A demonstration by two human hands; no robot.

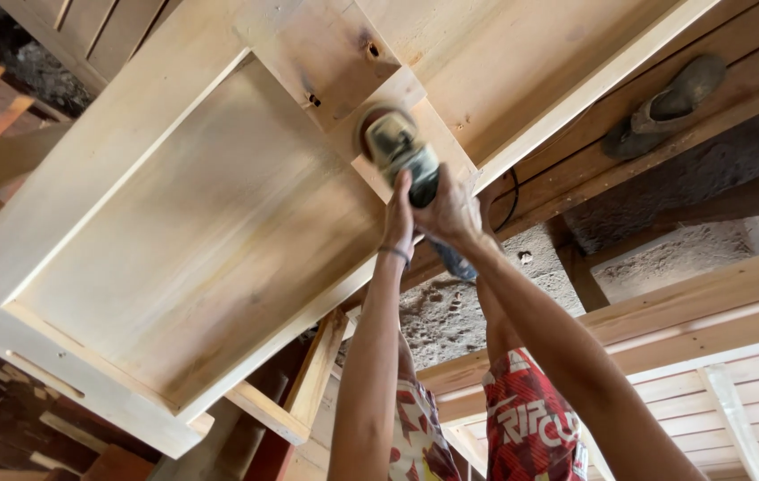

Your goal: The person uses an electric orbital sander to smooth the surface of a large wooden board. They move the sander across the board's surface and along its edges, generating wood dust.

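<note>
On left, pale wooden door [192,240] with recessed panel, lying flat. At its middle rail, sander [397,147] pressed disc-down on wood. Left hand [400,218] closed around sander's body, right hand [450,214] gripping beside it. Farther right, worn shoe [664,105] on plank.

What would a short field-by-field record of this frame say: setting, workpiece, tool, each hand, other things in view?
setting: wood workshop, seen from a head camera tilted down
workpiece: pale wooden panelled door, lying flat
tool: power sander, its disc on the door's rail
left hand: left hand grips the sander body from the left
right hand: right hand grips the sander body from the right
other: a worn shoe on the ground beside planks; person's red patterned shorts
</note>
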